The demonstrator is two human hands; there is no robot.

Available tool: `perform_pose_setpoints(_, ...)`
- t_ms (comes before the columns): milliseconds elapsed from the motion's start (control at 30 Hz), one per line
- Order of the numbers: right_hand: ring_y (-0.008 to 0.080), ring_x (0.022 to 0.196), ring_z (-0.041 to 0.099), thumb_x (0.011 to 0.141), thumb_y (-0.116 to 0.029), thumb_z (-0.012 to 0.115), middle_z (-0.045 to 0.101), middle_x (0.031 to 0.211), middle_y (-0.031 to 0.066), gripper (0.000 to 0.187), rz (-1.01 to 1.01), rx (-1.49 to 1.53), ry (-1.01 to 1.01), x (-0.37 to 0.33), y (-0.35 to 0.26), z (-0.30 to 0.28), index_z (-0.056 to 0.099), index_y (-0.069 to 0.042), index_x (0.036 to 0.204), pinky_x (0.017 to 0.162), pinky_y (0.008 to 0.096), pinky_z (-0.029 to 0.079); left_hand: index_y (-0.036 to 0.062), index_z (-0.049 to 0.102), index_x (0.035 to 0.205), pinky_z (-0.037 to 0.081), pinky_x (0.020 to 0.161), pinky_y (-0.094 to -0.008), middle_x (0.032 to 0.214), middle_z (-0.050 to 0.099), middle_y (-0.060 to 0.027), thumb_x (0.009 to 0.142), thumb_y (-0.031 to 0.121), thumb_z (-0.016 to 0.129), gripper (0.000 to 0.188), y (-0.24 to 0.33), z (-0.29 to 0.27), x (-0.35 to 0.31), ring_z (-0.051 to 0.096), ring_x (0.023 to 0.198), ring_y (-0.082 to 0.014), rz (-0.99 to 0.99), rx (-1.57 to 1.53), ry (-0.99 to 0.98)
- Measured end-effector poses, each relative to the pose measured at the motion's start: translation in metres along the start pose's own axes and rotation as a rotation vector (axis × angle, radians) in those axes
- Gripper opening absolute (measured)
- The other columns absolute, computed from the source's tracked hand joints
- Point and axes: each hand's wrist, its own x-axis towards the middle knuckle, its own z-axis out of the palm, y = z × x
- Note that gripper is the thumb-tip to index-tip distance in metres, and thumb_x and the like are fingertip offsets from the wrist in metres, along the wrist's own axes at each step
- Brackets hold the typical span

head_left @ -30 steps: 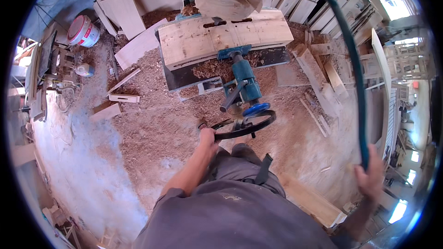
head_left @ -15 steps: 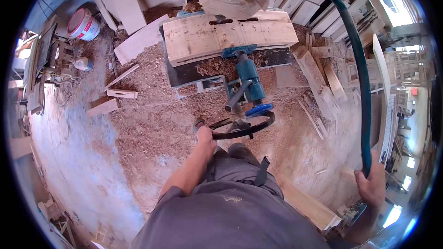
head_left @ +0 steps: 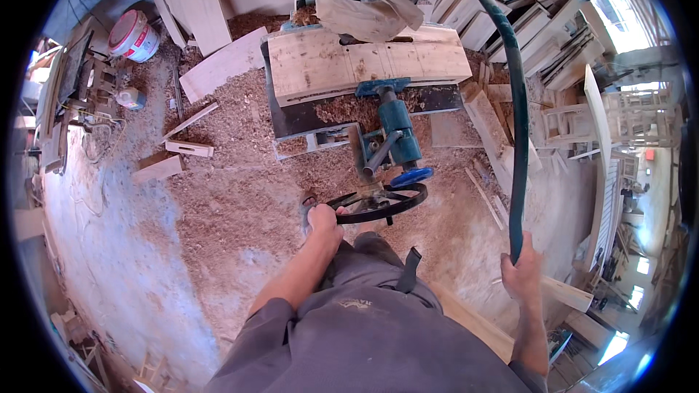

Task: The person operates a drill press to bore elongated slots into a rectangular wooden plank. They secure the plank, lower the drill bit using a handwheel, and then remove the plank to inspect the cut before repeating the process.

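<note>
My left hand (head_left: 325,224) is closed round the near left part of the rim of a black handwheel (head_left: 382,213). Off to the right, my right hand (head_left: 523,273) grips the lower end of a long, curved dark green lever (head_left: 520,138), which runs up to the machine at the top. Ahead of me a thick pale wooden beam (head_left: 364,69) with dark slots along its top lies across the machine's table. A teal screw clamp (head_left: 397,124) presses its plate against the beam's near side. Its small blue handwheel (head_left: 412,177) sits just above the black one. Draped sheeting (head_left: 364,16) hides part of the machine head.
Wood shavings (head_left: 233,124) cover the floor around the machine. A white and red bucket (head_left: 135,38) stands at the far left, with a small jug (head_left: 131,98) nearer. Loose boards (head_left: 484,127) lie right of the machine, and a stack of planks (head_left: 550,33) leans behind them.
My right hand has swung the green lever inward to the left. The beam and clamp appear slightly further right in the picture. My left hand stays on the black handwheel, whose spokes show at another angle.
</note>
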Motion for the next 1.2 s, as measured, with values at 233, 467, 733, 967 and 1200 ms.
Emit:
perform_pose_setpoints(233,0.0415,0.069,0.061,0.08,-0.002,0.062,0.058,0.07,0.0197,0.037,-0.029,0.0,0.023,0.006,0.011,0.028,0.048,-0.005,0.113,0.062,0.0479,0.044,-0.0031,0.049,0.111,0.053,0.058,-0.0416,0.105,0.047,-0.0168,0.082,-0.006,0.041,0.03,0.0,-0.011,0.005,0.059,0.072,-0.0285,-0.023,0.125,-0.054)
perform_pose_setpoints(467,0.0458,0.069,0.062,0.079,-0.002,0.061,0.059,0.068,0.0224,0.035,-0.061,0.018,0.055,0.014,0.013,0.052,0.047,-0.006,0.111,0.059,0.0524,0.044,0.01,0.048,0.126,0.047,0.062,-0.037,0.111,0.043,-0.0122,0.078,-0.008,0.038,0.052,-0.01,-0.007,0.015,0.048,0.08,-0.0247,-0.015,0.128,0.042)
perform_pose_setpoints(733,0.0462,0.07,0.062,0.08,-0.004,0.06,0.06,0.071,0.0242,0.036,-0.083,0.062,0.06,0.024,0.02,0.077,0.047,-0.007,0.114,0.06,0.0539,0.045,0.013,0.05,0.122,0.044,0.058,-0.0365,0.102,0.043,-0.0132,0.075,-0.008,0.038,0.053,-0.006,-0.002,0.0,0.048,0.076,-0.0239,0.031,0.097,0.016)
perform_pose_setpoints(967,0.0456,0.073,0.064,0.081,-0.005,0.06,0.063,0.074,0.0234,0.038,-0.116,0.138,0.131,0.057,0.044,0.155,0.048,-0.008,0.117,0.064,0.0542,0.048,0.011,0.049,0.111,0.052,0.063,-0.0463,0.097,0.042,-0.0137,0.074,-0.009,0.044,0.043,-0.001,0.008,-0.033,0.049,0.077,-0.0269,-0.022,0.111,-0.029)
perform_pose_setpoints(1200,0.0426,0.071,0.063,0.08,-0.002,0.056,0.06,0.073,0.0218,0.034,-0.103,0.239,0.167,0.068,0.038,0.176,0.05,-0.008,0.114,0.06,0.0498,0.047,0.0061,0.047,0.106,0.052,0.062,-0.0449,0.089,0.042,-0.0119,0.075,-0.009,0.045,0.035,0.007,0.015,-0.056,0.051,0.079,-0.0268,0.041,0.102,-0.08)
